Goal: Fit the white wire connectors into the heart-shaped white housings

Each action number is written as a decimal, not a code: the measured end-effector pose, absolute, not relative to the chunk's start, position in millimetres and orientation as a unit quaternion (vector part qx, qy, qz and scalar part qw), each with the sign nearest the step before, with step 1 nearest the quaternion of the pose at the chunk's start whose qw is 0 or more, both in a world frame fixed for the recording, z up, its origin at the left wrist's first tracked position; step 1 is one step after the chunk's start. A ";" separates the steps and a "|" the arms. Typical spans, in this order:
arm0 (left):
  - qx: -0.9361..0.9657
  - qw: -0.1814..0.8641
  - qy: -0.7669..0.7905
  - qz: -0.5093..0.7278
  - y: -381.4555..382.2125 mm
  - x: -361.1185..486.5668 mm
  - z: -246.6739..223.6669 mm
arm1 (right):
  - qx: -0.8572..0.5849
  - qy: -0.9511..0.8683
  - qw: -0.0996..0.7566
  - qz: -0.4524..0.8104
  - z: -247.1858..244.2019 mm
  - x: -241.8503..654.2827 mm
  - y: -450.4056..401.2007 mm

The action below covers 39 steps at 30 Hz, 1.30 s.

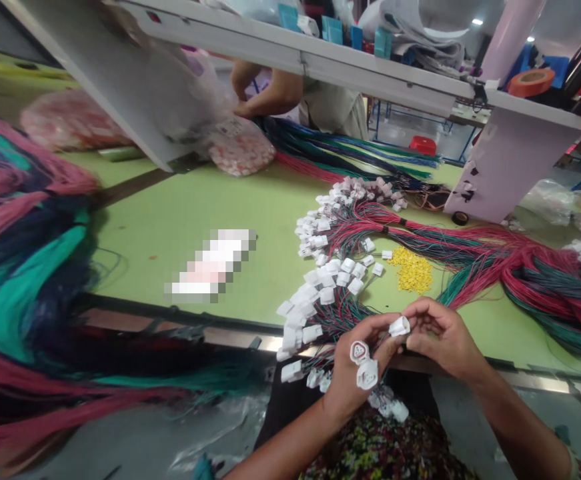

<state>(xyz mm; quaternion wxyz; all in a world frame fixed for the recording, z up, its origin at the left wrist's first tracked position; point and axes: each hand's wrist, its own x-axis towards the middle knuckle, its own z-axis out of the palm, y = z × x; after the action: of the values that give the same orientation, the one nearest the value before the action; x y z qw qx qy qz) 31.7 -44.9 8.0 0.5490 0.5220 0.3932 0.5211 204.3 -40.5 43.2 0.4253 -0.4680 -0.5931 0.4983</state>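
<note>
Three white plastic wire connectors are at bottom centre of the frame – two gripped in the curled left hand, open ends facing up, and one pinched at the fingertips of the right hand, long axis nearly sideways, between both hands.

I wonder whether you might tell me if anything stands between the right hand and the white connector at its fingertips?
Nothing visible does: the white plastic connector sits directly against the fingers of the right hand, between it and the left hand, which holds further connectors.
</note>
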 end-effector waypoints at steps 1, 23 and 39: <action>0.535 0.544 0.392 0.513 -44.1 30.3 11.0 | -0.474 -0.613 0.431 0.462 43.0 205.4 -41.5; 0.558 0.537 0.418 0.475 -21.1 42.2 19.7 | -0.439 -0.748 0.434 0.244 47.7 189.9 -61.2; 0.471 0.725 0.361 0.351 -23.4 24.7 18.8 | -0.440 -0.733 0.400 0.330 30.3 234.6 -43.1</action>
<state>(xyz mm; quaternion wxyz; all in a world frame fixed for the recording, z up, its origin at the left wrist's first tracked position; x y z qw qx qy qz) 24.7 -23.4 18.8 0.7246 0.4712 0.3605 0.3506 234.6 -43.1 30.3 0.3995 -0.4399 -0.7333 0.3304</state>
